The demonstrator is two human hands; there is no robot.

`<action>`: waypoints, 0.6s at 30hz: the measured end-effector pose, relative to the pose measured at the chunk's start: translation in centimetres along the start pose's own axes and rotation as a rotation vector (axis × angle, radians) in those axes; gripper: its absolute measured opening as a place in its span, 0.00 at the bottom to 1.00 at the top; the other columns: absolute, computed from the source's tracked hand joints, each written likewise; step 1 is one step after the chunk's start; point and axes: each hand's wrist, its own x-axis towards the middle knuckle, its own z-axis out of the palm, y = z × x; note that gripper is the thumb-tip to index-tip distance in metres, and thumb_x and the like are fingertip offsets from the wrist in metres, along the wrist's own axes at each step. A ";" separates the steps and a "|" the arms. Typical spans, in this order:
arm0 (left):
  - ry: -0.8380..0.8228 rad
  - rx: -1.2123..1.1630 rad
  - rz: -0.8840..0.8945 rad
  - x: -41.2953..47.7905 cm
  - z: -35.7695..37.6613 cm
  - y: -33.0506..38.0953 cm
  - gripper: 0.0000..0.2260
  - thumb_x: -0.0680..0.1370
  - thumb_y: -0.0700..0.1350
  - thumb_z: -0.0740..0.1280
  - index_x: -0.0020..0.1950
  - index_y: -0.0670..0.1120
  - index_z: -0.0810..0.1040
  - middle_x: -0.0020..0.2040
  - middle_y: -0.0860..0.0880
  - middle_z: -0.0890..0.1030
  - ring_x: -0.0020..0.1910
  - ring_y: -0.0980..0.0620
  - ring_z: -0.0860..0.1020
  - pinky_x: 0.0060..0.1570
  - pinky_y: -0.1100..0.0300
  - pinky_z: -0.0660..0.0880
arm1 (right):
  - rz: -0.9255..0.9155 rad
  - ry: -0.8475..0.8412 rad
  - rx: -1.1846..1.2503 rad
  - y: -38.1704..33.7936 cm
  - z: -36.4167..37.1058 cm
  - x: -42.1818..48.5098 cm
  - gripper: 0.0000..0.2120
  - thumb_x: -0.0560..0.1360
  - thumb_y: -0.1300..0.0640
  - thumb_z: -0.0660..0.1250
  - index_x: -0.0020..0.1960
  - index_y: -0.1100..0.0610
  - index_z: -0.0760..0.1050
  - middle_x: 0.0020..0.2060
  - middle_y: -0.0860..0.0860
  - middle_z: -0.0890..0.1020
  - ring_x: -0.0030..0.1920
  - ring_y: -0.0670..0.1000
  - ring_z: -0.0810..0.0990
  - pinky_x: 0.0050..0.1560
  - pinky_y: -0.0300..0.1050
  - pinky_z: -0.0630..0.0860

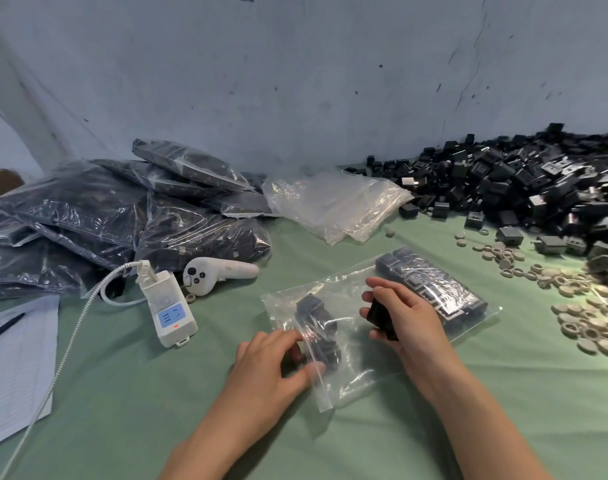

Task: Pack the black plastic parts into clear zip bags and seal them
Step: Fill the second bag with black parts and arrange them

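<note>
Left hand (271, 368) pinching one bag (359, 362), right hand (411, 317) gripping one part (380, 319)

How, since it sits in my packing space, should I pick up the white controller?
Take the white controller by its slim handle, from above and the near side: it lies flat pointing right, bare cloth before it, while the bulky button head crowds the white charger.

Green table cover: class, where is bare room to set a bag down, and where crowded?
Free: the near strip between the white cable and the left hand; the patch between controller, empty bags and zip bag. Crowded: loose black parts and beige rings right, filled bags left.
</note>
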 end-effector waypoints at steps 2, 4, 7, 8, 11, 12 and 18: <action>-0.017 -0.015 -0.035 0.7 0.0 0.2 0.16 0.70 0.69 0.63 0.50 0.61 0.74 0.41 0.61 0.72 0.51 0.66 0.66 0.55 0.62 0.65 | 0.010 0.000 -0.004 0.1 0.0 0.0 0.11 0.79 0.59 0.67 0.46 0.48 0.86 0.41 0.50 0.86 0.39 0.49 0.85 0.30 0.40 0.77; -0.028 -0.034 -0.080 1.3 0.2 0.4 0.19 0.69 0.69 0.65 0.50 0.57 0.71 0.41 0.58 0.73 0.49 0.62 0.66 0.55 0.60 0.67 | 0.022 0.001 0.004 0.2 -0.1 0.2 0.10 0.79 0.60 0.67 0.46 0.50 0.86 0.40 0.51 0.85 0.38 0.50 0.84 0.33 0.42 0.79; -0.010 -0.074 -0.128 1.7 0.4 0.8 0.19 0.69 0.68 0.66 0.44 0.55 0.65 0.39 0.55 0.73 0.47 0.54 0.69 0.55 0.54 0.70 | 0.039 0.006 0.038 0.3 -0.1 0.3 0.09 0.78 0.62 0.68 0.48 0.54 0.86 0.39 0.52 0.84 0.38 0.50 0.83 0.40 0.46 0.83; -0.009 -0.070 -0.136 1.8 0.5 0.9 0.20 0.69 0.69 0.65 0.44 0.55 0.66 0.38 0.55 0.73 0.47 0.53 0.70 0.55 0.53 0.71 | 0.043 0.004 0.051 0.4 -0.1 0.4 0.09 0.78 0.63 0.67 0.49 0.55 0.85 0.39 0.52 0.84 0.38 0.50 0.82 0.41 0.46 0.83; -0.013 -0.058 -0.150 1.9 0.5 1.1 0.21 0.69 0.72 0.61 0.44 0.55 0.70 0.38 0.55 0.73 0.47 0.53 0.70 0.55 0.53 0.71 | 0.078 -0.026 0.142 0.4 -0.1 0.4 0.08 0.78 0.65 0.67 0.53 0.59 0.83 0.39 0.52 0.83 0.40 0.50 0.81 0.43 0.46 0.84; -0.010 -0.051 -0.142 1.8 0.3 1.1 0.20 0.70 0.71 0.62 0.43 0.55 0.70 0.37 0.55 0.73 0.47 0.54 0.70 0.54 0.54 0.70 | 0.093 -0.040 0.189 0.3 -0.1 0.4 0.08 0.77 0.65 0.68 0.54 0.60 0.82 0.40 0.53 0.83 0.41 0.50 0.81 0.45 0.46 0.84; 0.343 -0.218 -0.167 0.9 -3.6 0.9 0.08 0.77 0.60 0.65 0.46 0.57 0.72 0.36 0.58 0.79 0.36 0.59 0.76 0.36 0.60 0.70 | 0.153 -0.182 0.358 -0.2 0.3 0.3 0.16 0.73 0.61 0.72 0.61 0.59 0.79 0.53 0.58 0.85 0.55 0.57 0.85 0.60 0.57 0.80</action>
